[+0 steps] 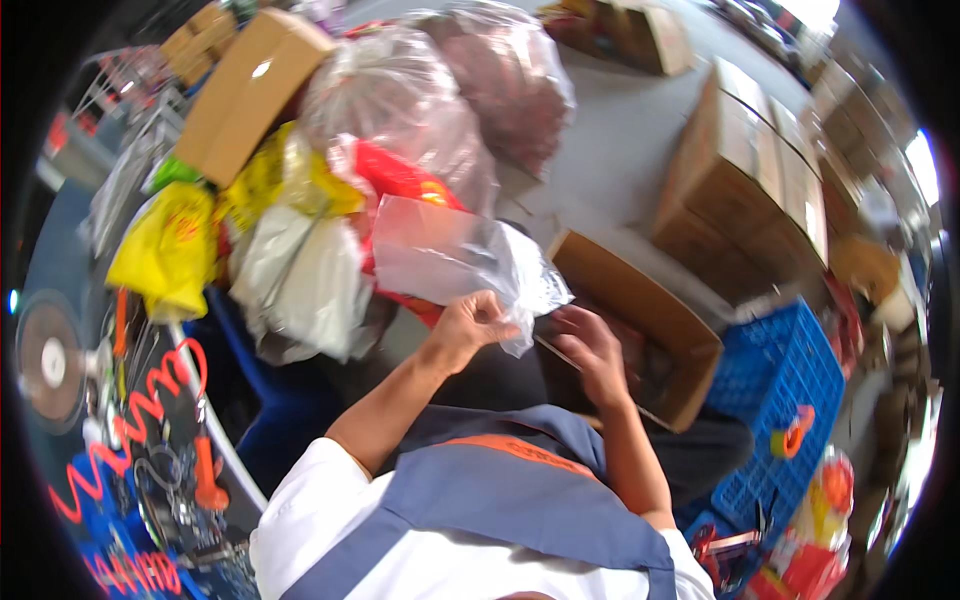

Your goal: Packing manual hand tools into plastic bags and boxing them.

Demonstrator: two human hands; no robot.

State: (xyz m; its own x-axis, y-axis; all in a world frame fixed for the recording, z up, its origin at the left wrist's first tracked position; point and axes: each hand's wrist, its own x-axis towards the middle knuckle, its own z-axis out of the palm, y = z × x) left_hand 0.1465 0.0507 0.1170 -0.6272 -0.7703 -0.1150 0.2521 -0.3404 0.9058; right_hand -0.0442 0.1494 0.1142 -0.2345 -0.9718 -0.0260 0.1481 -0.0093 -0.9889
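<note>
While the left hand (468, 332) pinches a clear plastic bag (440, 248) between closed thumb and fingers, the bag spreads out above it, its crumpled end near the right hand (592, 352). That one is blurred, fingers loosely bent; whether it grips anything, I cannot tell. Beside it stands an open cardboard box (692, 368), then a blue crate (775, 355); farther left are white (312, 285) and yellow bags (165, 252).
</note>
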